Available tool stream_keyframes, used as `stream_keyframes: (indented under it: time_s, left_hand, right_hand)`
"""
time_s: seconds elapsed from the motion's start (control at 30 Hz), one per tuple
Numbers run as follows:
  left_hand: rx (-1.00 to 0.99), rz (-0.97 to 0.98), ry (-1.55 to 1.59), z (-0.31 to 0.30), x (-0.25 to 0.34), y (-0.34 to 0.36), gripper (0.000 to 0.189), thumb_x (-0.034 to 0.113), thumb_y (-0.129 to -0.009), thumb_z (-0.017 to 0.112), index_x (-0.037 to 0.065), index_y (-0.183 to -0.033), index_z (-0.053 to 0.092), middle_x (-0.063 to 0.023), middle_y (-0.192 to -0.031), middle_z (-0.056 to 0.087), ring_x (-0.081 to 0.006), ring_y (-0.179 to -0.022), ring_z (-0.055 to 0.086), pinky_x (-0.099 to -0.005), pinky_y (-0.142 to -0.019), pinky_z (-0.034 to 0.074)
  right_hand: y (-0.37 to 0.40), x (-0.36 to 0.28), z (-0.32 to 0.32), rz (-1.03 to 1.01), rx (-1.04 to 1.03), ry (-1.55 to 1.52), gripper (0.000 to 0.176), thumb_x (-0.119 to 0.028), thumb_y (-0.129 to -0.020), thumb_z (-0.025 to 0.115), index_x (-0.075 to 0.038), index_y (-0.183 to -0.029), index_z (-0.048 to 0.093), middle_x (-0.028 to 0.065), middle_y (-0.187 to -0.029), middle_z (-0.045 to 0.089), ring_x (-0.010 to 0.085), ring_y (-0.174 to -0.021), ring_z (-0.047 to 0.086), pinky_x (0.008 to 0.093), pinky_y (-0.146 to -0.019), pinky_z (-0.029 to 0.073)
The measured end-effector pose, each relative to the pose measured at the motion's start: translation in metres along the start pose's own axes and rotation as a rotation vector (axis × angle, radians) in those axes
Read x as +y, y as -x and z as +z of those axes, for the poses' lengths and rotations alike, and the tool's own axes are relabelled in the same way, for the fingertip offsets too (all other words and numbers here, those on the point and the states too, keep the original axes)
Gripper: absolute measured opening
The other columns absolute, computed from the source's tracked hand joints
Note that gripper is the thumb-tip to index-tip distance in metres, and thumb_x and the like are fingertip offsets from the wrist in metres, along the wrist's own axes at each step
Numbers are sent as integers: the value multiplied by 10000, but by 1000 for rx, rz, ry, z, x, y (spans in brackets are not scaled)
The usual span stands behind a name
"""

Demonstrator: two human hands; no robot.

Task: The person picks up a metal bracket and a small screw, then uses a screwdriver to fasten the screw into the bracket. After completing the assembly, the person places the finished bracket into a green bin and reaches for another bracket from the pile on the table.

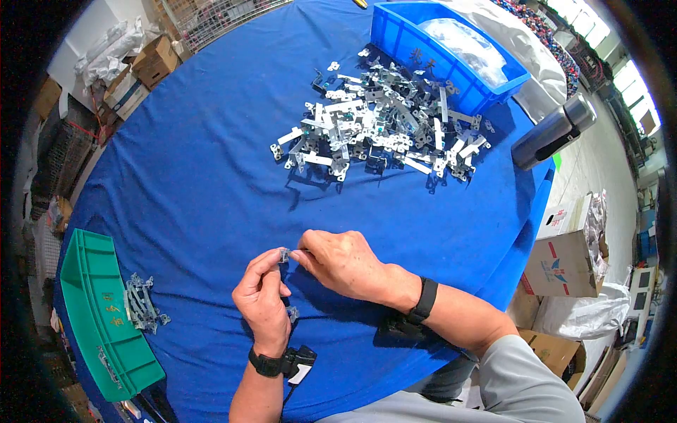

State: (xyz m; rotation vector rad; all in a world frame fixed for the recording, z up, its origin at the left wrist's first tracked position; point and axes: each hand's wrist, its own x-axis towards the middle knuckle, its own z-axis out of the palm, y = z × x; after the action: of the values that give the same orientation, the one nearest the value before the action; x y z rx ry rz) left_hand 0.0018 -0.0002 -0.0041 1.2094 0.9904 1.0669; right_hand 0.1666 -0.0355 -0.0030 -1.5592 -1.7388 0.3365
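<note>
Near the middle of the blue cloth, my left hand (264, 296) pinches a small metal part (284, 255) between thumb and fingers. Close on its right, my right hand (345, 262) has thumb and forefinger closed on the same part. The part's far end lies hidden behind the fingertips. Beneath the left wrist's inner side, another small metal piece (293, 314) rests on the cloth. A large heap of metal brackets (381, 120) lies beyond both hands. At the left, a small group of metal parts (144, 303) sits beside a green bin (113, 310).
A blue crate (437, 56) holding a clear plastic bag stands behind the heap. To its right is a steel flask (553, 132). A black and white device (300, 364) lies by my left wrist. Cardboard boxes (564, 247) stand past the table's right edge.
</note>
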Motion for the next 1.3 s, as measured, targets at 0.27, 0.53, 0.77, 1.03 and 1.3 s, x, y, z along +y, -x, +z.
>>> stream_keyframes:
  time_s: [0.27,0.53,0.77,1.03,1.3]
  left_hand:
    - [1,4,7,0,1,0,219,-95,-925,537,-29,-1034,714,-115,-1094,693,-52,-669,564,-180,-530,449]
    - [-4,5,-7,-1,0,0,231,-99,-923,525,-30,-1036,714,-126,-1107,687,-73,-746,600,-186,-536,478]
    - [1,23,14,1,0,-1,239,-104,-917,520,-28,-1031,716,-131,-1105,686,-89,-771,624,-194,-512,499]
    - [4,21,12,0,-1,0,232,-105,-919,520,-39,-1034,710,-136,-1113,679,-82,-733,611,-189,-513,493]
    - [2,16,5,1,0,-1,234,-105,-920,518,-39,-1034,711,-133,-1110,680,-85,-749,615,-187,-512,489]
  right_hand:
    - [1,3,0,-9,-32,-1,204,-181,-918,677,-35,-876,541,133,-675,608,334,-593,631,421,-481,470]
    - [1,1,-2,-8,-30,0,201,-170,-919,672,-32,-871,534,133,-674,605,332,-594,630,417,-474,460]
    - [-1,-1,0,-28,70,-123,207,-186,-922,670,-34,-862,542,132,-658,593,335,-581,622,409,-463,444]
    - [-2,0,0,-45,72,-102,193,-170,-920,672,-35,-886,538,126,-659,592,329,-589,631,415,-477,463]
    - [0,0,0,-16,1,-24,186,-155,-919,671,-33,-880,536,126,-668,597,333,-594,630,426,-486,466]
